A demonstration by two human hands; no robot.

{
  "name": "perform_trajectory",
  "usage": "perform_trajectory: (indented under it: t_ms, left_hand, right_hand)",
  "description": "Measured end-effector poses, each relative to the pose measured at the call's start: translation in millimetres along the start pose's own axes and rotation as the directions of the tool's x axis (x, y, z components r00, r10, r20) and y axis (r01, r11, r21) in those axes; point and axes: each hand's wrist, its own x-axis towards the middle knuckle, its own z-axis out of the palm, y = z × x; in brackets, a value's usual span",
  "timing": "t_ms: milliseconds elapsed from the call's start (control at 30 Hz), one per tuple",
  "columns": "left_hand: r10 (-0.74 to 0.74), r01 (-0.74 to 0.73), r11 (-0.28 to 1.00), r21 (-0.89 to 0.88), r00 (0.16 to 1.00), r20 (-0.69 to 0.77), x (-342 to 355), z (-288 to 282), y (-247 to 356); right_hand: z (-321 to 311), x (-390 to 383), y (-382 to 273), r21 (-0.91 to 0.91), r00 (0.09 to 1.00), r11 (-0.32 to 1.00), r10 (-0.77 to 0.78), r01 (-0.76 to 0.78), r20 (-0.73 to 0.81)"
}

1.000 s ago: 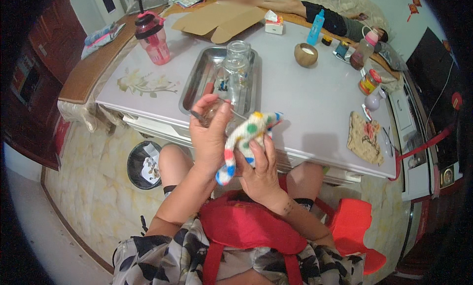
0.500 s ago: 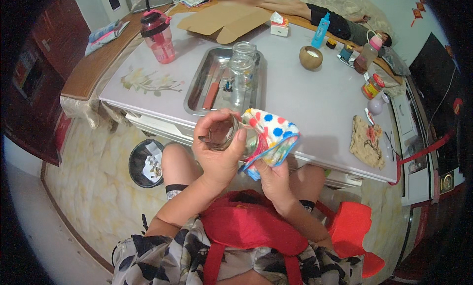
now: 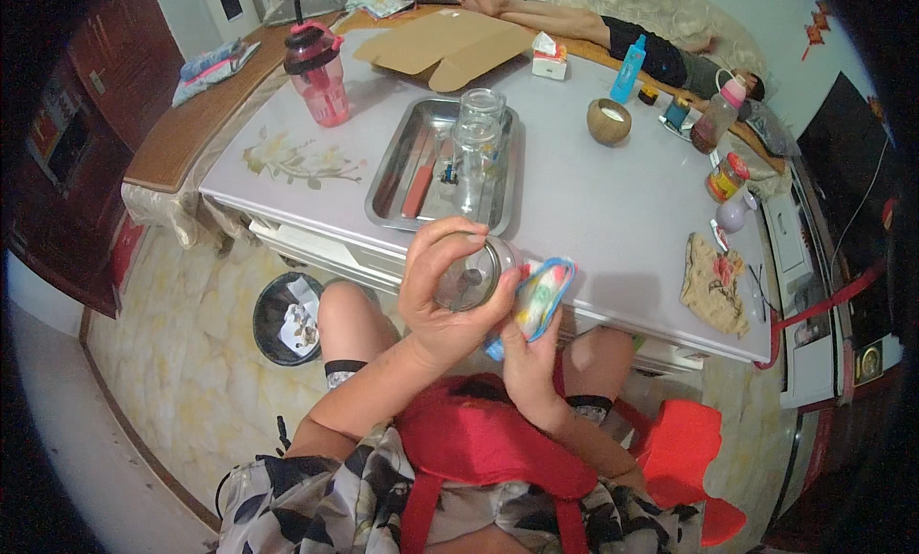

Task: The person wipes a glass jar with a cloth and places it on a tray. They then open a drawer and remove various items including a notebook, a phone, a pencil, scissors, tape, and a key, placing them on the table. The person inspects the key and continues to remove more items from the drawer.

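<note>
My left hand [image 3: 442,291] is wrapped round a clear glass jar [image 3: 472,278], its round mouth turned toward me. Just to the right, my right hand [image 3: 534,362] grips a folded dotted cloth [image 3: 548,291] with a blue edge, close against the jar's side. Both hands are over the table's near edge, above my lap. Beyond them lies a metal tray [image 3: 381,185] with several clear glass jars [image 3: 479,137] and a reddish-brown bar-shaped thing [image 3: 417,190].
Around the white table [image 3: 593,200] stand a pink bottle [image 3: 327,90], open cardboard [image 3: 440,42], a tissue box [image 3: 549,61], a blue bottle [image 3: 628,70], a coconut-like bowl [image 3: 609,123] and a beige cloth [image 3: 713,286]. A bin [image 3: 273,324] stands lower left. Someone lies on the far couch.
The jar has turned, its mouth now facing more toward me, and has shifted slightly right. The cloth has come off its end and is bunched smaller in my right hand.
</note>
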Motion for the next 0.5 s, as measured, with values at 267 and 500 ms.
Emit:
perform_trajectory:
  t_ms: [267,500]
  left_hand:
    - [-0.392,0.403,0.914,-0.039,0.906,0.158,-14.2,8.7,9.7]
    - [-0.633,0.678,0.69,-0.253,0.735,0.242,-28.7,4.5,13.8]
  right_hand:
    - [-27.0,24.4,11.6,-0.616,0.855,0.597,-0.299,0.513,0.423]
    - [-34.1,48.6,-15.7,-0.203,0.894,0.979,0.068,0.026,0.442]
